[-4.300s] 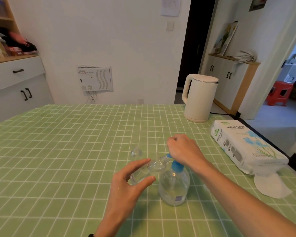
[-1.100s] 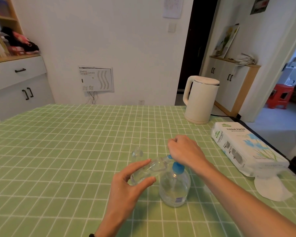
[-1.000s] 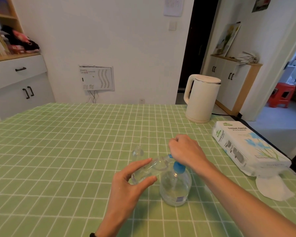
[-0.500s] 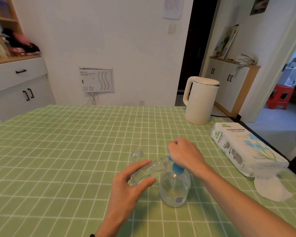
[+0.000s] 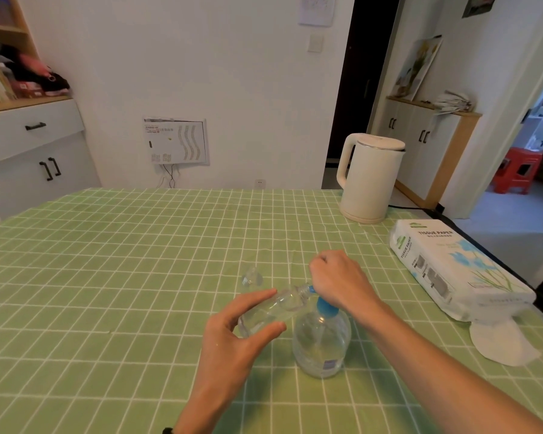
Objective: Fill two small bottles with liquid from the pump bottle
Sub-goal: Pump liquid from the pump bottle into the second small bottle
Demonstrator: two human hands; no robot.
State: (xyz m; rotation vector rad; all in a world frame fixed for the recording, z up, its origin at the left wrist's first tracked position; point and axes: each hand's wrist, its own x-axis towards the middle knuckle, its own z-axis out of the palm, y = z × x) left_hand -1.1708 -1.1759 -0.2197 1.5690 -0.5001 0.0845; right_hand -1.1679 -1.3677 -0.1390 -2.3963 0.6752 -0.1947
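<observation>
A clear round pump bottle with a blue pump collar stands on the green checked tablecloth. My right hand is curled over its pump head, which is hidden under the fingers. My left hand holds a small clear bottle tilted on its side, pinched between thumb and fingers, its open neck against the blue nozzle. A small clear object, maybe a cap or a second small bottle, sits on the cloth just behind.
A cream electric kettle stands at the back right of the table. A pack of tissue paper lies along the right edge, with a loose white tissue in front of it.
Almost nothing differs. My right hand bobs slightly on the pump head, and the small bottle stays at the nozzle in my left hand.
</observation>
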